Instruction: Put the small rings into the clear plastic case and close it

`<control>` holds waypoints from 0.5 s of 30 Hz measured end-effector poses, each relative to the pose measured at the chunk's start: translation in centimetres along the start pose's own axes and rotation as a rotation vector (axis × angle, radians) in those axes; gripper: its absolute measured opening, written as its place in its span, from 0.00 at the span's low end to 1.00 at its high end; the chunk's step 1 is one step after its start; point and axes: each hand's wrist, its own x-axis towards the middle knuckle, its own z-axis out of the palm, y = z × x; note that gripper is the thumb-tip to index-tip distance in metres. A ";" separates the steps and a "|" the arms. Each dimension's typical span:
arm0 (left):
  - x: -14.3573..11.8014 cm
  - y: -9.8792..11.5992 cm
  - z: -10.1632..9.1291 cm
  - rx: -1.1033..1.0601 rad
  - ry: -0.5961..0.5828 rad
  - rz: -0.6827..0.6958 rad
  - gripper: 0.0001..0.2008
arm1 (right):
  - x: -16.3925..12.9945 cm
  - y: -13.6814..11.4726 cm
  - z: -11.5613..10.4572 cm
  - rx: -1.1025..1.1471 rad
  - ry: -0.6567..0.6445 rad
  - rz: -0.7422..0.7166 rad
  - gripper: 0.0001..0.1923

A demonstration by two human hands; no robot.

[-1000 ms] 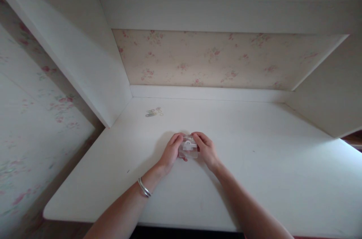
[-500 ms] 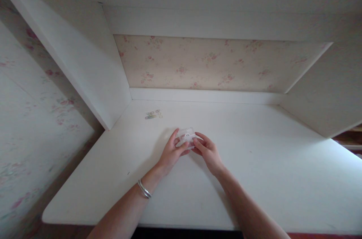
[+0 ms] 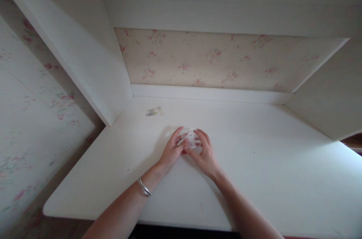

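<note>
A small clear plastic box (image 3: pixel 191 139) is held between my two hands above the white desk. My left hand (image 3: pixel 172 150) grips its left side, the thumb across the near edge. On the other side, my right hand (image 3: pixel 205 154) has its fingers around the right part, with the thumb reaching to the near edge beside my left thumb. A pale mark shows on the box's top; what lies inside I cannot make out. Farther back on the left, several small thin rings (image 3: pixel 154 111) that look like rubber bands lie in a loose cluster.
The white desk (image 3: pixel 268 186) spreads under my hands. A side panel (image 3: pixel 82 46) rises at the left and another at the right, with a low ledge (image 3: pixel 212 94) along the back. Tiny dark specks lie on the desktop.
My right thumb has moved left along the near edge of the clear box, and my right fingers have spread around its side. The view has tipped slightly downward.
</note>
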 end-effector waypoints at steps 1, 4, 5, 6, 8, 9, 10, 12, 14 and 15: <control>0.0 0.0 0.0 -0.011 -0.005 -0.008 0.32 | -0.2 -0.1 0.0 -0.071 -0.023 -0.037 0.35; 0.0 0.3 0.0 -0.071 -0.041 -0.035 0.28 | -0.4 -0.2 -0.2 -0.203 -0.059 -0.048 0.38; 0.0 0.4 0.0 -0.082 -0.052 -0.044 0.27 | -0.3 -0.2 -0.4 -0.223 -0.058 -0.044 0.37; 0.0 0.5 -0.1 -0.083 -0.060 -0.053 0.26 | -0.3 -0.2 -0.5 -0.238 -0.048 -0.046 0.35; 0.1 0.5 -0.2 -0.063 -0.066 -0.072 0.26 | -0.1 -0.2 -0.7 -0.271 -0.024 -0.066 0.31; 0.1 0.5 -0.3 -0.047 -0.070 -0.082 0.26 | 0.0 -0.2 -0.8 -0.293 -0.014 -0.077 0.30; 0.1 0.4 -0.3 -0.028 -0.077 -0.089 0.26 | 0.1 -0.2 -1.0 -0.313 -0.007 -0.082 0.28; 0.2 0.2 -0.4 0.028 -0.097 -0.102 0.27 | 0.3 0.1 -1.5 -0.340 -0.010 -0.070 0.26; 0.2 0.0 -0.4 0.091 -0.128 -0.130 0.29 | 0.7 0.7 -2.6 -0.358 -0.023 -0.045 0.24; 0.2 -0.1 -0.4 0.118 -0.144 -0.143 0.30 | 1.0 1.2 -3.6 -0.379 -0.029 -0.036 0.23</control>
